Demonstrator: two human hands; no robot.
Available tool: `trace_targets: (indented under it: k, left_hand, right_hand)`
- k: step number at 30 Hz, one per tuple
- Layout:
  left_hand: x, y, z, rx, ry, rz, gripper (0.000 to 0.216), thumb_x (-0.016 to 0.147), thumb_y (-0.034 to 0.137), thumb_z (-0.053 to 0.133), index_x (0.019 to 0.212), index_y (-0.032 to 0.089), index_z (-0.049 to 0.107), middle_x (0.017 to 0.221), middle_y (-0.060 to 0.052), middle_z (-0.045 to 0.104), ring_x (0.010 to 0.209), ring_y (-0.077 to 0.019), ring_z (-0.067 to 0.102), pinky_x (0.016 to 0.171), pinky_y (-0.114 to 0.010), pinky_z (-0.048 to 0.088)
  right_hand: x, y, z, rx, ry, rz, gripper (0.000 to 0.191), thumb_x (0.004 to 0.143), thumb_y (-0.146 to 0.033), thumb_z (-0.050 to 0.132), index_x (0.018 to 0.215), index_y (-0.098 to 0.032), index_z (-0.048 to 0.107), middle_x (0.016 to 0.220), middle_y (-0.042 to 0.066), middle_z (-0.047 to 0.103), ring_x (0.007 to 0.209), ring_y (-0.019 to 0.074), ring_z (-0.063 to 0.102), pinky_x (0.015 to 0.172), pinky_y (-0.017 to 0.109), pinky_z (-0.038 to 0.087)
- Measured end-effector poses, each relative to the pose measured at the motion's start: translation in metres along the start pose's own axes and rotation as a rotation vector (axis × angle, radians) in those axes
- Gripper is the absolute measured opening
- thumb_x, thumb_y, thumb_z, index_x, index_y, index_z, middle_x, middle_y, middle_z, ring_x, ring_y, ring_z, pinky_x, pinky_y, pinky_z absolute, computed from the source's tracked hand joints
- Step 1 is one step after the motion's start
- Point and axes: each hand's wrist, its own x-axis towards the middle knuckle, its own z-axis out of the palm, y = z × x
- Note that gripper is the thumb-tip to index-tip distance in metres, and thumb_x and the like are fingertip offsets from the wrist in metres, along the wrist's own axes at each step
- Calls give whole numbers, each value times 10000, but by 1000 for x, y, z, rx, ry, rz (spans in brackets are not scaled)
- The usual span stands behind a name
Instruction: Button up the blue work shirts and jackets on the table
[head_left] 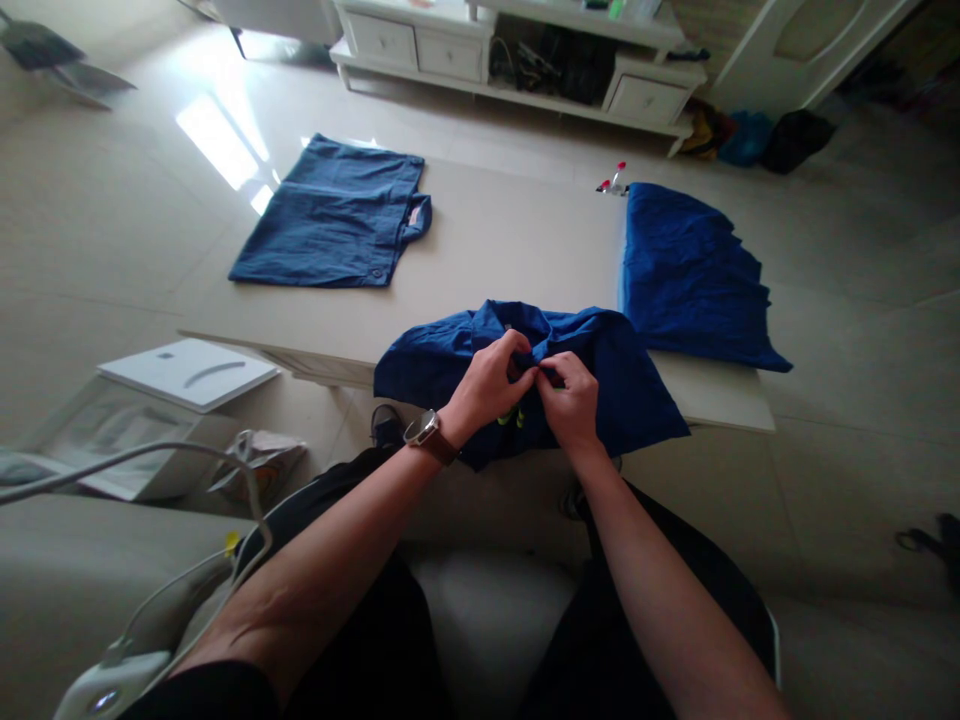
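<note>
A dark blue garment, which looks like a shirt, lies crumpled over the table's near edge and hangs down in front. My left hand, with a watch on its wrist, pinches the cloth at the garment's upper middle. Close beside it, my right hand has thumb and fingers closed on the same spot. The fingertips nearly meet, and any small part between them is hidden. Yellow-green marks show on the cloth below the hands.
A folded blue shirt with collar and button lies on the table's left. Another blue cloth piece drapes over the right end, near red-tipped items. A white box and a cable are at left.
</note>
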Motion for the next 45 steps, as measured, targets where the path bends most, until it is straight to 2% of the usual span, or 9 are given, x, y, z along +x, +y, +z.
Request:
trace_targets:
  k: [11,16,21,27,30,33,37,41,45]
  left_hand:
    - [1,-4,1,-72,21,-19,242,839,109,613,1043,203,523,913,2,640,653,-83,575,609,-210,449]
    - [1,-6,2,-96,19,-47,260,845,118,630,1059,206,511,940,0,648,640,-78,582,587,-208,441]
    - [1,-5,3,-78,-1,-37,238,845,111,624,1025,210,504,874,10,633,619,-84,551,572,-210,417]
    - [5,-2,5,-76,-19,-66,266,828,66,603,1003,217,470,759,53,552,561,-82,490,559,-220,378]
    - [5,-1,5,-66,-41,-84,271,831,61,603,1006,217,468,709,68,523,551,-90,480,565,-226,376]
    - [3,-2,4,-19,-40,-52,252,845,65,598,1015,213,487,800,28,594,625,-105,533,616,-232,418]
    - [-1,-3,4,34,-55,-7,212,885,87,573,1055,204,524,948,-28,656,764,-130,599,723,-249,480]
    - [2,-3,0,31,-31,-24,240,903,140,584,1132,201,543,1096,-57,647,766,-119,601,745,-258,520]
    - [13,-14,-23,90,172,-171,279,896,148,550,1167,208,576,1232,-91,596,858,-147,625,798,-300,551]
  right_hand:
    - [0,-3,1,17,30,-16,122,928,-295,637,821,-257,681,861,23,644,816,203,587,762,342,470]
    - [-1,-6,4,71,100,39,97,900,-275,642,808,-246,641,844,12,628,807,196,572,759,333,461]
    - [-1,-9,6,135,137,137,90,879,-283,648,810,-233,619,832,0,606,780,177,550,746,311,449]
    - [-2,-5,10,179,185,130,108,880,-324,661,830,-237,622,991,36,614,940,200,585,834,329,473]
    - [-2,1,15,265,196,189,149,869,-359,663,824,-228,608,1016,42,611,994,205,588,898,340,470]
    - [-1,6,19,393,180,348,207,816,-410,684,839,-216,614,929,20,614,922,192,583,902,341,460]
    - [4,8,18,518,122,553,296,724,-449,756,812,-205,615,786,-17,613,769,160,550,793,312,449]
    - [7,8,12,467,203,515,329,662,-405,806,777,-222,557,719,-46,564,710,140,522,719,288,434]
    - [8,11,9,455,310,451,317,666,-365,779,830,-235,541,754,-42,572,734,144,540,717,287,449]
